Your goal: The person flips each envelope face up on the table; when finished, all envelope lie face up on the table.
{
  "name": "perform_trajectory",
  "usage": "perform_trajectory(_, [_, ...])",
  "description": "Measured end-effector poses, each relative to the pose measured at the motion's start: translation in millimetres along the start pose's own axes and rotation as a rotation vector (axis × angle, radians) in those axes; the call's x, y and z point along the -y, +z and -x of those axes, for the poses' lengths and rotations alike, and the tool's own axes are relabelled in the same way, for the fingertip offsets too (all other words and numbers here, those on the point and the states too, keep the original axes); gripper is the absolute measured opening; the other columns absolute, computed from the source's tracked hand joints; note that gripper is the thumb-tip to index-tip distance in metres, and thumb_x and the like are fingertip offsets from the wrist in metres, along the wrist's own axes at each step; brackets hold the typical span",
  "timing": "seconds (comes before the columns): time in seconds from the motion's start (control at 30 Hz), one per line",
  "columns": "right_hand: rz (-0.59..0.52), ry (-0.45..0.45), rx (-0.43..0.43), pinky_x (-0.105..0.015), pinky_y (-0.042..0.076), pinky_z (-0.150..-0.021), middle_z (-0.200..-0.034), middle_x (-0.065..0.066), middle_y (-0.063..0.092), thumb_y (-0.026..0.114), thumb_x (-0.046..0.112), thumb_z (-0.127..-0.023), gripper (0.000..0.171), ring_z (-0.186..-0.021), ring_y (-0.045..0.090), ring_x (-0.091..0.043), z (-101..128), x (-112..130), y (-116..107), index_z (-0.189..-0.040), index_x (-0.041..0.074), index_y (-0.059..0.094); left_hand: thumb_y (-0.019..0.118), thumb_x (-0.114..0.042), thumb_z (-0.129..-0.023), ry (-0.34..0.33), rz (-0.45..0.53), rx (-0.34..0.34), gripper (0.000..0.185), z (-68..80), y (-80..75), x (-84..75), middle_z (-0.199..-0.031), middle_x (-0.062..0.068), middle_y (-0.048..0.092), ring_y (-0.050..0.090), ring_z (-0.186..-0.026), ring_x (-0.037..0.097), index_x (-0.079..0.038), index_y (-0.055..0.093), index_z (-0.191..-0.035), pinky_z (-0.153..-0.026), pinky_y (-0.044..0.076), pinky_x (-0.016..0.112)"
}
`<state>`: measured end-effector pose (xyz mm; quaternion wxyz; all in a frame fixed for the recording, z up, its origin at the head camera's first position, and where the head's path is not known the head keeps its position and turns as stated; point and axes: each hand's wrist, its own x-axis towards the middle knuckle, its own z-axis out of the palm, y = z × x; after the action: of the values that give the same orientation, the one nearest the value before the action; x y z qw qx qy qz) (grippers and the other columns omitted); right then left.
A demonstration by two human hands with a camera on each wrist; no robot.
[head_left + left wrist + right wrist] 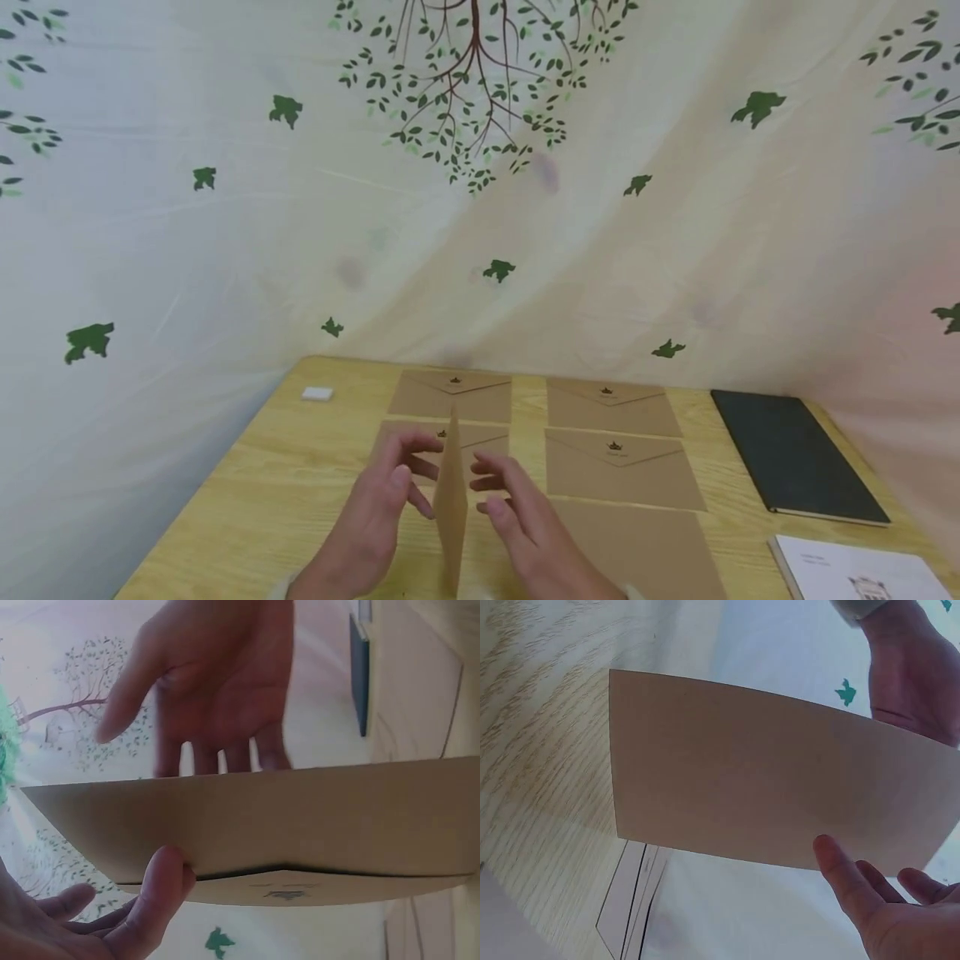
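I see the envelope (451, 500) on edge between both hands, long axis running away from me; left hand (375, 517) and right hand (525, 525) thumbs seemingly pinch it near the bench's (247, 492) front edge.

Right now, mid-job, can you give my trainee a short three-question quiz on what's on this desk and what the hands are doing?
1. True or false: the held envelope lies flat on the table.
2. Which item lies on the far right of the table? A) black notebook B) red mug C) blue stapler
3. Fill in: the small white item near the far left corner is an ______.

Key:
1. False. It stands on edge between the left hand and right hand, thumbs on its near edge.
2. A. It lies beyond the white booklet.
3. Eraser, by its look.
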<state>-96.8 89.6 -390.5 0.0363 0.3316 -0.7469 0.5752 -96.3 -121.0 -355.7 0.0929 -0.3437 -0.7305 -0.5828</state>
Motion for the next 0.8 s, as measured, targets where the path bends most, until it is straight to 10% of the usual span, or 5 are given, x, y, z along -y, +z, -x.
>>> perform_trajectory(0.53, [0.096,-0.110,-0.082,-0.035,0.048,-0.082,-0.128,-0.012,0.048,0.022,0.004,-0.102,0.043,-0.109,0.051,-0.023,12.4,2.6,-33.1,-0.144,0.009,0.028,0.027,-0.011,-0.102,-0.204,-0.020,0.124,0.033,12.9,38.6,31.1,-0.127,0.012,0.045,0.060,-0.096,0.021,-0.016,0.029,-0.134,-0.063,0.051,0.031])
perform_trajectory(0.8, [0.192,0.088,-0.213,-0.034,0.045,-0.088,-0.129,-0.007,0.049,0.022,0.011,-0.104,0.042,-0.111,0.050,-0.020,27.3,8.8,-56.4,-0.145,0.018,0.032,0.029,-0.015,-0.103,-0.254,-0.033,0.231,0.031,23.0,49.1,48.5,-0.131,0.017,0.043,0.060,-0.085,0.015,-0.012,0.028,-0.135,-0.061,0.050,0.030])
